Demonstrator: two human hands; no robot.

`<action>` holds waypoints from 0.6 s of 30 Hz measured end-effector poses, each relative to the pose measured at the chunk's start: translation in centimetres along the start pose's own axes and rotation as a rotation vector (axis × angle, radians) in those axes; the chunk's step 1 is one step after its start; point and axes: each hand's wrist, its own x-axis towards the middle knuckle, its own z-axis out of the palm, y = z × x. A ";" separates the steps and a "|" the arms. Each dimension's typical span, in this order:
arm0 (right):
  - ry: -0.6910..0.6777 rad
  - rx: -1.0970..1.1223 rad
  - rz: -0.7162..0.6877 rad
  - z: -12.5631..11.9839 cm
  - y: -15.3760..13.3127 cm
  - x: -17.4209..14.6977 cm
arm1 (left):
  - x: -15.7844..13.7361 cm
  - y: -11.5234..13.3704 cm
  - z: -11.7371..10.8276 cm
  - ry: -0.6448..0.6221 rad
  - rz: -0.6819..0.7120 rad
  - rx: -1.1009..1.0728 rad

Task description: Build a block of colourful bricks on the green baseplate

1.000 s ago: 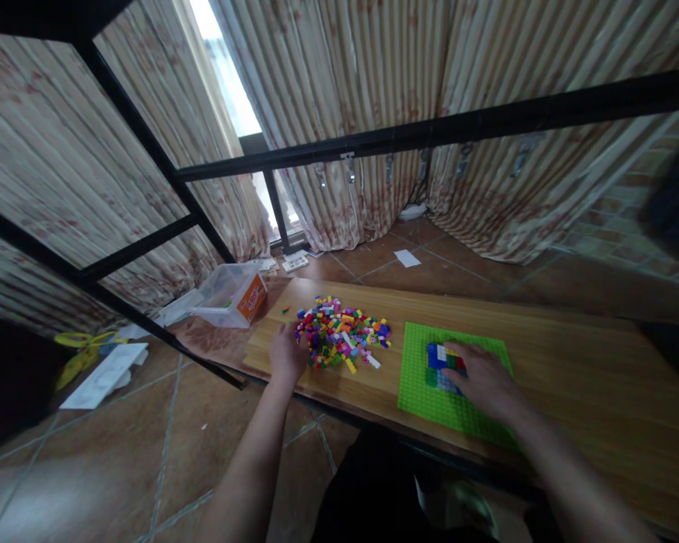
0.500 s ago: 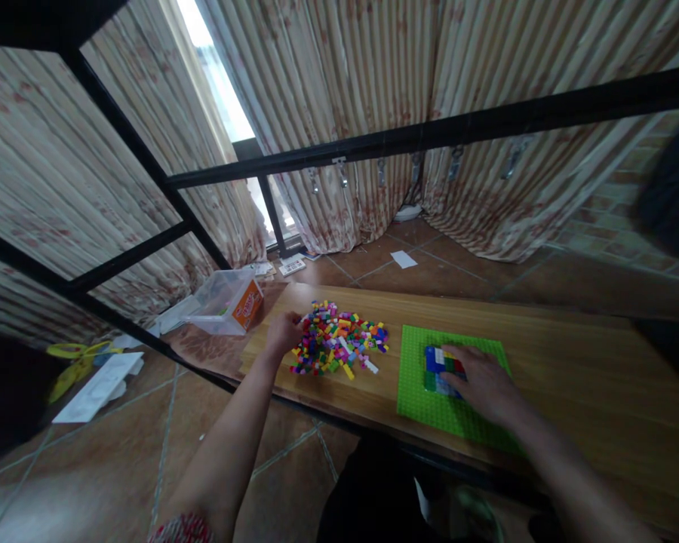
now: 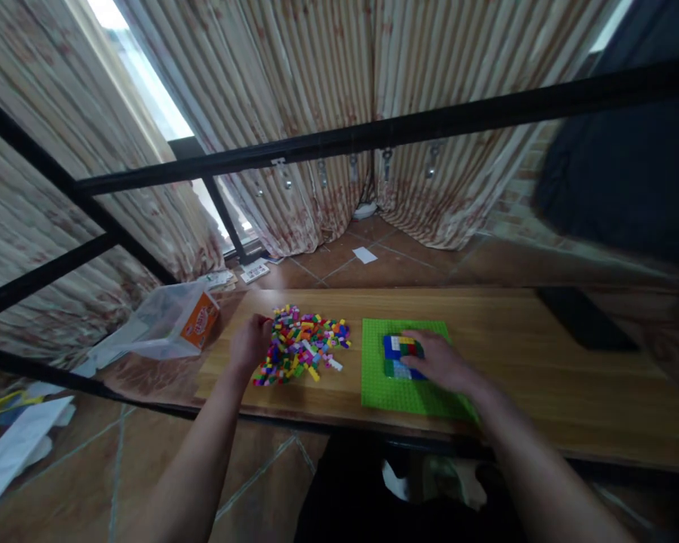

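My left hand (image 3: 250, 344) is at the left edge of a heap of small mixed-colour toy bricks (image 3: 302, 343). Its fingers are bent together near a speck of red; what they pinch, if anything, is too small to make out. To the right of the heap lies a square green baseplate (image 3: 376, 388). On it is a low block of joined bricks (image 3: 393, 368) in blue, white, yellow, red and green. My right hand (image 3: 438, 362) rests over the right side of this block, thumb and fingers apart and touching it. The palm side and part of the block are hidden.
Both the heap and the baseplate lie on a long wooden board (image 3: 514, 362). A clear plastic box (image 3: 164, 320) with an orange label stands beyond its left end. A black metal bar (image 3: 328, 145) with hanging clips crosses in front of the curtains (image 3: 317, 75). A dark flat object (image 3: 585, 317) lies at the right.
The view has turned to the right, so the board and everything on it appear farther left. Both hands keep nearly the same places, left at the heap, right on the joined bricks.
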 end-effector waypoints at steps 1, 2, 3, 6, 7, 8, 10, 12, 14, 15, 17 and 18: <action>0.010 0.050 0.023 -0.5 0.2 0.1 | -0.9 0.9 0.0 0.052 0.048 -0.076; 0.024 0.091 0.055 -0.9 0.4 0.2 | -1.9 2.1 0.2 0.076 0.118 -0.165; 0.042 0.120 0.099 -1.4 0.7 0.3 | -3.1 3.3 0.6 0.069 0.190 -0.256; 0.095 0.181 0.201 -2.4 1.2 0.5 | -7.1 7.7 2.7 -0.006 0.415 -0.462; 0.105 0.190 0.222 -2.6 1.2 0.5 | -8.3 9.2 3.5 -0.060 0.499 -0.480; 0.110 0.192 0.236 -2.8 1.2 0.5 | -9.3 10.6 4.3 -0.097 0.543 -0.482; 0.107 0.173 0.244 -2.8 1.1 0.3 | -10.7 12.9 5.7 -0.182 0.597 -0.429; 0.102 0.152 0.236 -2.8 0.9 0.1 | -11.2 14.7 6.5 -0.212 0.645 -0.357; 0.102 0.148 0.229 -2.8 0.8 -0.1 | -11.2 15.8 6.8 -0.217 0.692 -0.274; 0.103 0.145 0.227 -2.8 0.8 -0.1 | -11.0 16.1 6.9 -0.218 0.714 -0.236; 0.101 0.135 0.221 -2.8 0.8 -0.1 | -10.8 16.5 6.9 -0.218 0.753 -0.180; 0.098 0.132 0.214 -2.8 0.7 -0.1 | -10.7 16.6 6.9 -0.216 0.766 -0.161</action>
